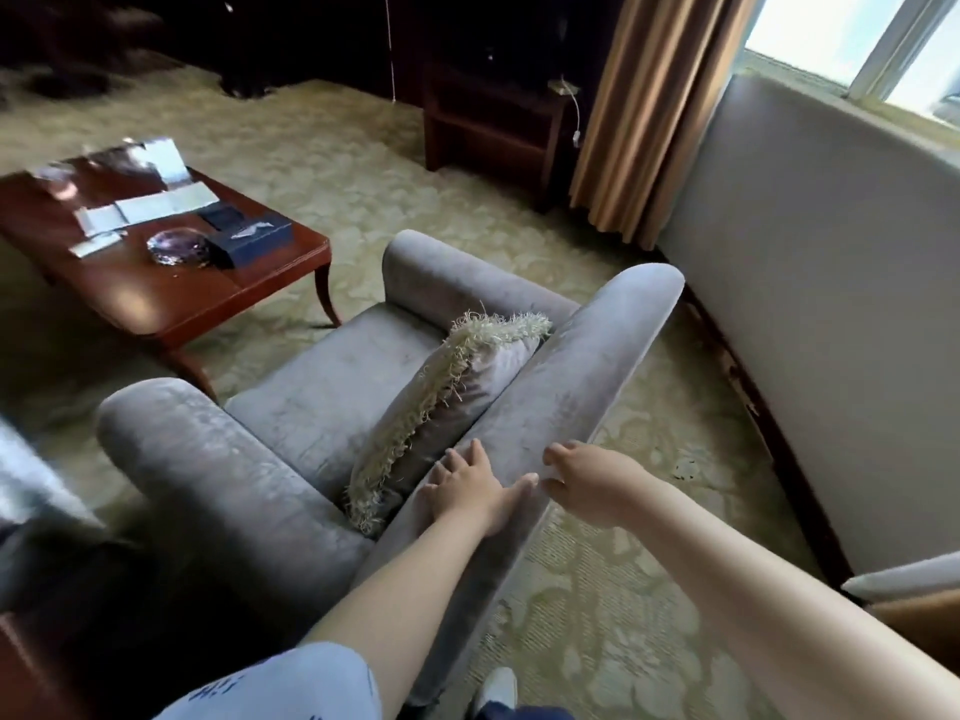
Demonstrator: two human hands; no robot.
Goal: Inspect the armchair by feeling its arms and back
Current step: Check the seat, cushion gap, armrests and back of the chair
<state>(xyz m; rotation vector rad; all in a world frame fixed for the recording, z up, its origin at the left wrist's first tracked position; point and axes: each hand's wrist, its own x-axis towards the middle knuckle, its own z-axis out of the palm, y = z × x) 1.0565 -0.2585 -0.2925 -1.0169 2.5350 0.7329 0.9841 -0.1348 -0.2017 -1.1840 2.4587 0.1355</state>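
Here, in the head view, the armchair [322, 387] sits just ahead, grey velvety plush with fat rounded rolls. Its back [587, 356] runs lengthwise from near centre to the far right, under both hands. The left hand [467, 491] lies flat on top, fingers spread; the right hand [592, 485] cups the rear edge, fingers bent. The unfelt length lies beyond the fingertips, probably next; a fringed cushion [452, 387] leans just left.

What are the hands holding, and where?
The left hand lies flat on top of the armchair's back, holding nothing; the right hand touches its rear edge, but whether it grips is unclear.
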